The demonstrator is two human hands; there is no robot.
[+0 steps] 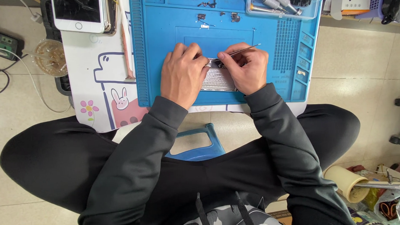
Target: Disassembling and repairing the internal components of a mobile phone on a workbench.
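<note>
An opened phone body (pixel 217 80) with a silvery inside lies on the blue work mat (pixel 162 56). My left hand (pixel 183 73) rests on the phone's left side, fingers curled onto its top edge. My right hand (pixel 247 67) pinches thin metal tweezers (pixel 244 49) whose tips reach the phone's top near my left fingertips. Both dark sleeves cover my wrists. Most of the phone is hidden under my hands.
A stack of white phones (pixel 79 14) lies at the top left of a low table with cartoon print (pixel 97 85). A clear tray (pixel 285 3) holds screwdrivers. Small parts (pixel 219 16) sit on the mat. A glass dish (pixel 49 55), cables, a blue stool (pixel 196 143) and a tape roll (pixel 344 180) surround me.
</note>
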